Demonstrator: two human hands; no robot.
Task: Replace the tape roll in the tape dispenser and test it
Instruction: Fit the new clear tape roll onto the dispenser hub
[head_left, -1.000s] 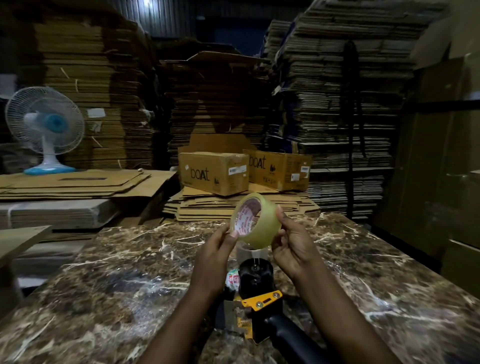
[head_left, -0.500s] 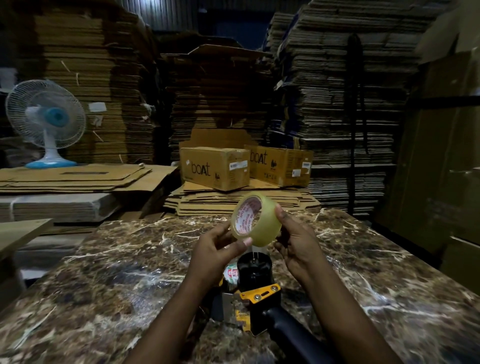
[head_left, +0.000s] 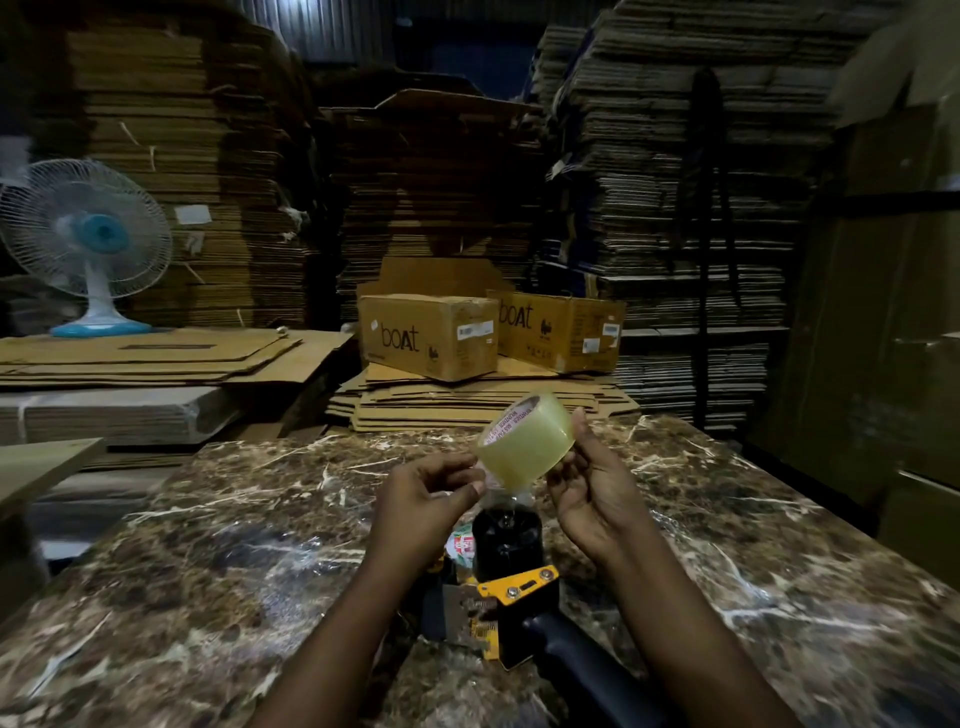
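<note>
In the head view, you hold the tape roll (head_left: 525, 441) up over the marble table (head_left: 218, 561), a little above the tape dispenser (head_left: 511, 577), which lies at about 6 o'clock from the roll with its black handle running toward you at 5 o'clock. Your right hand (head_left: 589, 483) grips the roll, thumb on the far rim and fingers wrapped under the near side. Your left hand (head_left: 423, 493) sits at the roll's 8 o'clock with thumb and forefinger pinched together at its lower edge; whether they have the loose end of tape, you cannot tell from here, as the film is clear and the light is poor.

The step looks like freeing the tape end before loading. Keep the right hand firm so the roll does not spin, and peel slowly and squarely so the strip does not split.

The roll's core axis runs from 10 o'clock to 4 o'clock, with the printed open face turned toward 10 o'clock and slightly up. The dispenser's black hub appears empty below it, so you will probably need to turn the core to line up with that hub before sliding it on.
</note>
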